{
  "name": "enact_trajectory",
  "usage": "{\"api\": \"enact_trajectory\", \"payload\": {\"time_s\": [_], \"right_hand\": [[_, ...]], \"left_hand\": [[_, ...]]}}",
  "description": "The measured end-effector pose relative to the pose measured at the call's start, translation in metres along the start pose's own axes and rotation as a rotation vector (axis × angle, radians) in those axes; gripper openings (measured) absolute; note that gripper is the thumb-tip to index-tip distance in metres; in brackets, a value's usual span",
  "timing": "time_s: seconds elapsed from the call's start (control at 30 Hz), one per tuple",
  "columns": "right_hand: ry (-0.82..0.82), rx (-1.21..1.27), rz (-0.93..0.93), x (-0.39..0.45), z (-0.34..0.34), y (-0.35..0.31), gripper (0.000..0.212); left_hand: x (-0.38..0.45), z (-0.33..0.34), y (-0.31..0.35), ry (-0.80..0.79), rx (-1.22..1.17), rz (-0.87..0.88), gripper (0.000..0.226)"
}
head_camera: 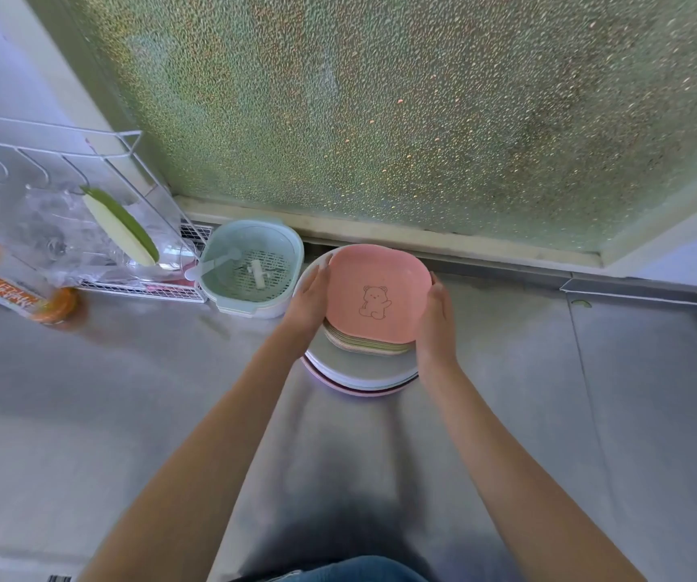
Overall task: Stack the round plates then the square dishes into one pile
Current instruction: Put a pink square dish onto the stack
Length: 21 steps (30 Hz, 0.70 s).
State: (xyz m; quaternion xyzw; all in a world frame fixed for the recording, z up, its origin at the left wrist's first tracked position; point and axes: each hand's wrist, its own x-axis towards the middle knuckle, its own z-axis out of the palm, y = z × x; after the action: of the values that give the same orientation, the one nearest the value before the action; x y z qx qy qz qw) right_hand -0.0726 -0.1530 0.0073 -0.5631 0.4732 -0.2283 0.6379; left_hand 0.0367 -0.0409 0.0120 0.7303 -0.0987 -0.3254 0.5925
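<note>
Jeans (355, 571) show at the bottom edge, nearest of all, and two bare forearms reach out from there over the steel bench (128, 413). At its far side, near the window, sits the pile: round plates (359, 373) at the bottom, wide and shallow, their pale rims nested close. They look like thin plastic, so light and stiff, not fragile, though smooth enough to slide on steel. On top rest the square dishes (370, 344), smaller, with a pink dish (378, 294) bearing a bear drawing uppermost. These too look light and slick, best taken at opposite edges. The left hand (311, 298) lies against the left edge of the square dishes, the right hand (437, 315) against the right edge; the fingers lie fairly straight, clasping the stack between both palms. A colander (254, 266) stands just left of the pile
</note>
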Motion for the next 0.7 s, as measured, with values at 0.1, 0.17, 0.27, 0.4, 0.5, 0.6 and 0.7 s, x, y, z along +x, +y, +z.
{"api": "enact_trajectory", "payload": {"time_s": [0.1, 0.17, 0.27, 0.4, 0.5, 0.6, 0.7], "right_hand": [[-0.024, -0.008, 0.074, 0.016, 0.002, -0.011, 0.043], [-0.031, -0.058, 0.052, 0.015, 0.007, -0.011, 0.041], [0.044, -0.091, -0.073, 0.006, 0.010, -0.001, 0.035], [0.091, -0.087, -0.092, 0.010, 0.011, 0.005, 0.036], [0.103, -0.097, -0.118, 0.010, 0.013, 0.008, 0.036], [0.096, -0.102, -0.133, 0.011, 0.011, 0.009, 0.037], [0.056, -0.077, -0.086, 0.016, 0.009, 0.007, 0.037]], "left_hand": [[0.008, 0.003, 0.004, 0.024, -0.085, -0.117, 0.045], [0.003, 0.011, 0.003, 0.108, 0.005, -0.034, 0.033], [-0.005, 0.015, -0.006, 0.182, 0.006, 0.088, 0.031], [-0.001, 0.015, -0.011, 0.178, 0.008, 0.152, 0.034], [-0.002, 0.016, -0.013, 0.184, 0.006, 0.186, 0.036], [0.000, 0.016, -0.015, 0.183, -0.010, 0.151, 0.037], [0.000, 0.015, -0.006, 0.161, -0.061, 0.090, 0.035]]}}
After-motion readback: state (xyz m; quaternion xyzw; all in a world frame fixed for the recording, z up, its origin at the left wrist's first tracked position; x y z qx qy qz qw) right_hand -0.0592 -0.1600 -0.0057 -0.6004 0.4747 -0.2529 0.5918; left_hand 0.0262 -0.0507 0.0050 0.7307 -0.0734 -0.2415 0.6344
